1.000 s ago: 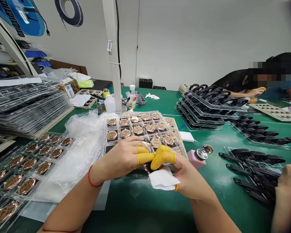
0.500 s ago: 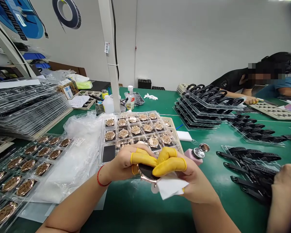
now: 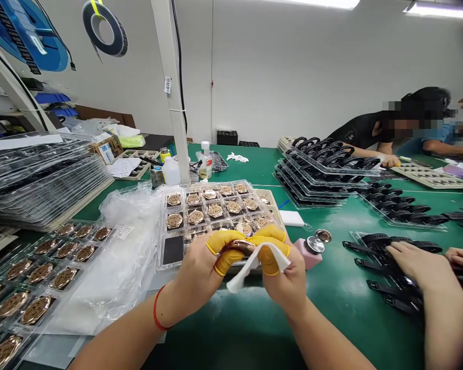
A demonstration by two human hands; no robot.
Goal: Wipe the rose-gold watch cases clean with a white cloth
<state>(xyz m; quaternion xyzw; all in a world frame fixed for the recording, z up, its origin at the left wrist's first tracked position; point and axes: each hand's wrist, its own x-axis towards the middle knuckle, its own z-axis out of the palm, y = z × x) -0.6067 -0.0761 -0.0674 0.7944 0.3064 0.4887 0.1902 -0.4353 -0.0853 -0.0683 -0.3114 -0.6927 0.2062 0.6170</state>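
The person's left hand [image 3: 193, 267] and right hand [image 3: 283, 280] are closing firmly from both sides around a rose-gold watch case [image 3: 237, 247], holding it just above the green table [image 3: 235, 339]. Yellow finger cots [image 3: 226, 253] are covering several fingers on both hands, and a white wipe [image 3: 250, 267] is wrapping over the case, with its loose end hanging down between the hands. A red string bracelet [image 3: 156, 308] is circling the left wrist. Directly behind the hands, a clear compartment tray [image 3: 216, 205] is holding rows of rose-gold watch cases, and one compartment is showing a black pad [image 3: 173, 250]. Just beyond the right hand, a pink pump bottle [image 3: 308, 253] with a metal top is standing near a white sponge [image 3: 291, 218]. To the left, a crumpled clear plastic bag [image 3: 127, 241] is lying beside another tray of rose-gold cases [image 3: 46, 267]. To the right, a co-worker's hand [image 3: 412, 264] is resting on black watch straps [image 3: 389, 272] in a clear tray. Farther back, a person in a dark shirt [image 3: 364, 128] is leaning over the table.
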